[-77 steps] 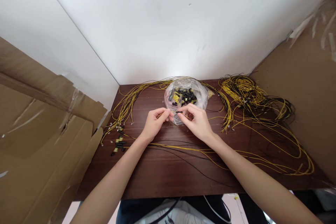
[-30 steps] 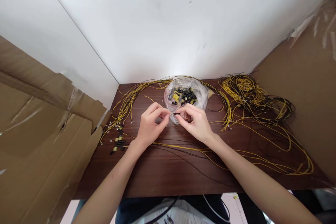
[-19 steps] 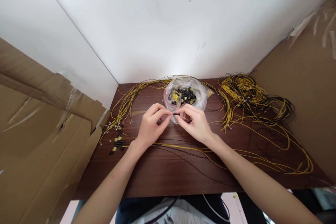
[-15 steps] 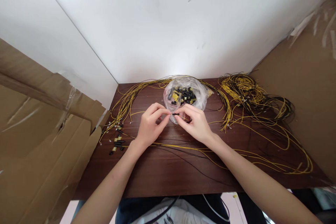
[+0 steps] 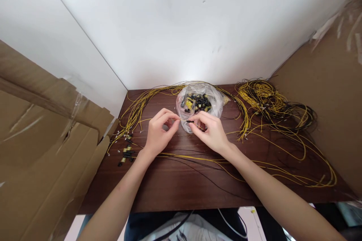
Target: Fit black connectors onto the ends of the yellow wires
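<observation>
Hands meeting in the middle of the worktop (image 5: 181, 192), right in front of a clear plastic bag (image 5: 199, 103) that's full of little black and yellow connector bits. Left hand (image 5: 158, 135) has thumb and forefinger pinched tight on the end of a thin yellow wire (image 5: 183, 121), other fingers curled loosely. Right hand (image 5: 210, 131) is pinching a tiny black connector (image 5: 189, 121) between its fingertips, and that piece sits just at the tip of the wire, between the two hands. Can't tell if the wire is actually inside it or only touching, it's way too small.

Both hands hover just above the dark wood, close to the near side of the bag. A fan of long yellow wires (image 5: 138, 109) curves along the left and back of the worktop, with their ends gathered near the left edge. Just below those ends lies a small cluster of finished black and yellow pieces (image 5: 126, 154). Over on the right there's a tangled coil of yellow and black wires (image 5: 271, 103), and loose strands run from it across the front under both wrists. Cardboard (image 5: 42, 139) leans on the left side, another cardboard sheet (image 5: 330, 94) stands on the right, white wall behind.
</observation>
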Demonstrator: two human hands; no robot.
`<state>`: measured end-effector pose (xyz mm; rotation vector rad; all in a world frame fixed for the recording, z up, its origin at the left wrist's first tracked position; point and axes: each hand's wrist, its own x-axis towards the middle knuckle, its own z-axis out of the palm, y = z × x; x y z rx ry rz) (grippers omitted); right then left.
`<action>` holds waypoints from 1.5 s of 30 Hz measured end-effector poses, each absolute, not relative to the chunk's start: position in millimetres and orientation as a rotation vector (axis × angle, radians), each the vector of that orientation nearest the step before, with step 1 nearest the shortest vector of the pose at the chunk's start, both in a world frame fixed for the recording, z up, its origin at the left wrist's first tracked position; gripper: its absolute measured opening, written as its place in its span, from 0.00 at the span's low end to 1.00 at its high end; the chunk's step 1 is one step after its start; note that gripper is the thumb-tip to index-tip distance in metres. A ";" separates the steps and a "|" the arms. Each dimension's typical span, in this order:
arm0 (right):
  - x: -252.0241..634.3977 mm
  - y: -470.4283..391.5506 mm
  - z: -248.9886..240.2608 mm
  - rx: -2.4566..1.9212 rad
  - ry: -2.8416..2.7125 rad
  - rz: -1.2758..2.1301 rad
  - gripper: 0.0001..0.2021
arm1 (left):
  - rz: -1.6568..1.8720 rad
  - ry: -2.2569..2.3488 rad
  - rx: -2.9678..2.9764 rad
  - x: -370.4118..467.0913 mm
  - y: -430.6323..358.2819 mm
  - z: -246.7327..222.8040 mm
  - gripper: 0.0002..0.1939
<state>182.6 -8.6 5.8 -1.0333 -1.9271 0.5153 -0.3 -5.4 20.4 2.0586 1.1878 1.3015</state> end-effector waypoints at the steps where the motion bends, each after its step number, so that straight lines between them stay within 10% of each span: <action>1: 182.6 -8.7 5.7 -1.032 -1.930 0.514 0.06 | 1.290 1.171 2.063 0.3 -5.7 19.4 0.04; 45: 183.9 -8.8 2.8 -1.061 -1.940 0.443 0.06 | 1.422 1.122 1.685 -0.9 -2.0 14.3 0.08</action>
